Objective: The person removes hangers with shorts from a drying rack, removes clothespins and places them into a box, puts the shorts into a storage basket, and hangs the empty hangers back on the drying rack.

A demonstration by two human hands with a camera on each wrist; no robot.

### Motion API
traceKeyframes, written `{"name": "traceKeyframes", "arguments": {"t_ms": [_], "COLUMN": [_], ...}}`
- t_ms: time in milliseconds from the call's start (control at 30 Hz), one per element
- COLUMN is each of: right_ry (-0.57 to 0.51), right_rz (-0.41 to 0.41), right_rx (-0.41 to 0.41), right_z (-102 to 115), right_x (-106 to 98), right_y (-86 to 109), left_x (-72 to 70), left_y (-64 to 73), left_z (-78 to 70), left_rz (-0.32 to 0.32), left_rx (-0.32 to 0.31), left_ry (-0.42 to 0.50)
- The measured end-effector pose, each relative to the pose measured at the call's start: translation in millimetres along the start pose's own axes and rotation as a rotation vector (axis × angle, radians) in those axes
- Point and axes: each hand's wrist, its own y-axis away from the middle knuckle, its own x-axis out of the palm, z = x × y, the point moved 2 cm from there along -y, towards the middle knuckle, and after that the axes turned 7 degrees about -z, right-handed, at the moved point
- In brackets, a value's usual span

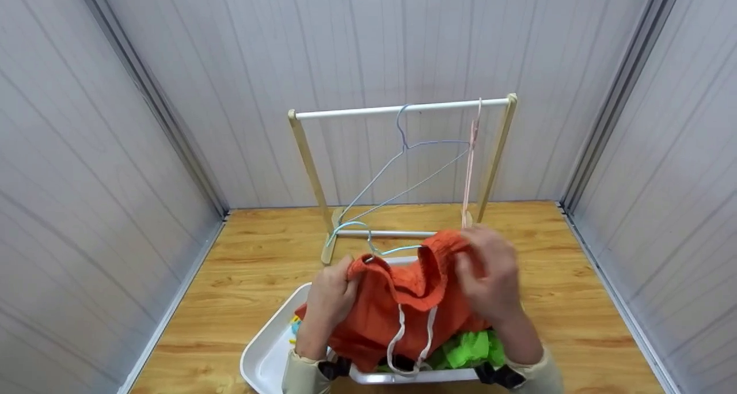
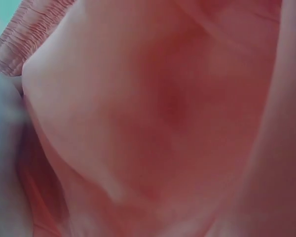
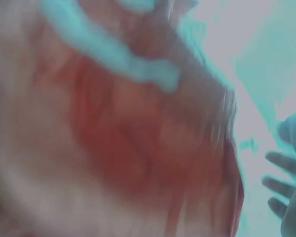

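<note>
Orange drawstring shorts point(image 1: 374, 319) are held up over a white tray, their elastic waistband gaping and white cords hanging in front. My left hand point(image 1: 331, 296) pinches the waistband's left side; in the left wrist view the orange cloth point(image 2: 153, 123) fills most of the picture. At the waistband's right side is my right hand point(image 1: 495, 276), blurred. Its fingers point(image 3: 281, 186) look spread and apart from the cloth in the right wrist view. A light blue hanger point(image 1: 400, 249) shows its hook and one shoulder above the waistband; its lower part is hidden by the shorts.
Behind stands a small rack with a white rail point(image 1: 351, 112). A lilac hanger point(image 1: 374, 181) and a pink hanger point(image 1: 469, 175) hang from it. Bright green cloth point(image 1: 472, 351) lies in the white tray point(image 1: 417, 377). A second white tray point(image 1: 259, 348) is at the left.
</note>
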Motion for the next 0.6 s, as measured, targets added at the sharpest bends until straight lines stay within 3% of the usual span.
{"name": "traceKeyframes", "arguments": {"t_ms": [67,167,400,600], "right_ry": [0.006,0.086,0.243,0.313], "right_rz": [0.102,0.22,0.235,0.215], "right_rx": [-0.184,-0.287,-0.235,-0.144], "right_z": [11,21,9,-6], "right_x": [13,30,38,27], "right_y": [-0.4,6.4,18.8,16.7], "left_x": [2.5,3.1,4.4,2.6], "left_y": [2.5,7.3,13.0,13.4], "left_z": [0.1,2.0,7.0,10.5], "left_rz": [-0.014,-0.031,-0.065,-0.046], "left_rx": [0.017,0.04,0.092,0.058], "left_ry": [0.003,0.013,0.041,0.06]}}
